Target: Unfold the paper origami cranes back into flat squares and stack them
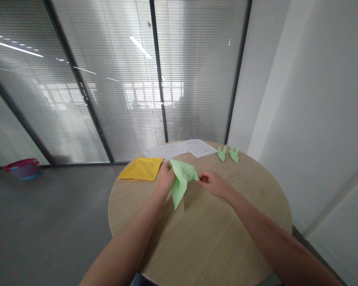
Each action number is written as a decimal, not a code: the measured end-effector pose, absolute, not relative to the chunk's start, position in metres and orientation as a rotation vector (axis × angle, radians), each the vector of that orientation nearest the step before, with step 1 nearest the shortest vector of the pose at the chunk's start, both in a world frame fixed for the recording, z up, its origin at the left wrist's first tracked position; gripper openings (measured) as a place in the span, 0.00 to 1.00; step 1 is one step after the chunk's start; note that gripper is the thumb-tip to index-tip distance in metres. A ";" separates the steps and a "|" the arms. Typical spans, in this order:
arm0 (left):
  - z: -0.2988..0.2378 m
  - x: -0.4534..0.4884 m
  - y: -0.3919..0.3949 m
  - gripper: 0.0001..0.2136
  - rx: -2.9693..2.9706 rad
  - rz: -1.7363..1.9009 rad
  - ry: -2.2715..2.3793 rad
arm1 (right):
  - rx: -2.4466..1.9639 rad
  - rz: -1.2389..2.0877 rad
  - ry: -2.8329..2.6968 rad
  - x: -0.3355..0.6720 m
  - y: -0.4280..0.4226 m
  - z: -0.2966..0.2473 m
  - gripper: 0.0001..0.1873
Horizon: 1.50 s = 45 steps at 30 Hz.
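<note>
A light green folded paper bird (181, 176) is held above the round wooden table between both hands. My left hand (166, 176) is closed on its left side, with the fingers partly hidden behind the paper. At its right tip, my right hand (210, 182) pinches the narrow folded end between thumb and fingers. One pointed flap of the bird hangs down toward the tabletop. Two smaller green paper cranes, one (222, 153) beside the other (234, 155), stand at the table's far right.
On the round table (226, 238), a yellow paper piece (141, 169) lies left of my left hand. Printed white sheets (201, 148) lie along the far edge. Glass panels with blinds stand behind, a white wall at right. A red-and-blue basket (24, 169) sits on the floor at left.
</note>
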State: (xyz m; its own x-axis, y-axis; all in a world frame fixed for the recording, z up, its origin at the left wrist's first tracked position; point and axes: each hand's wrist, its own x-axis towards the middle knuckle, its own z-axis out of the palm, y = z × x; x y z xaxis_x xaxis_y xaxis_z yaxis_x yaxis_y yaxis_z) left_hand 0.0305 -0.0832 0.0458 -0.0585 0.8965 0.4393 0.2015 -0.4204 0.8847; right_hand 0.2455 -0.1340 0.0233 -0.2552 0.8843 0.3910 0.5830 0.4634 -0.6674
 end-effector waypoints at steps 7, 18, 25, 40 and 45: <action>0.055 0.018 -0.078 0.14 1.941 1.297 1.219 | -1.227 0.181 -2.058 0.269 -0.132 0.031 0.05; 0.054 0.012 -0.074 0.14 1.802 1.182 1.258 | -1.271 -0.184 -2.014 0.292 -0.128 0.036 0.07; 0.046 0.028 -0.082 0.14 1.878 1.220 1.336 | -1.309 -0.055 -1.857 0.289 -0.120 0.026 0.15; 0.047 0.029 -0.087 0.11 1.937 1.311 1.506 | -1.191 1.059 -1.849 0.271 -0.138 0.030 0.28; 0.047 0.029 -0.085 0.12 1.951 1.283 1.510 | -1.175 1.083 -1.993 0.271 -0.138 0.027 0.17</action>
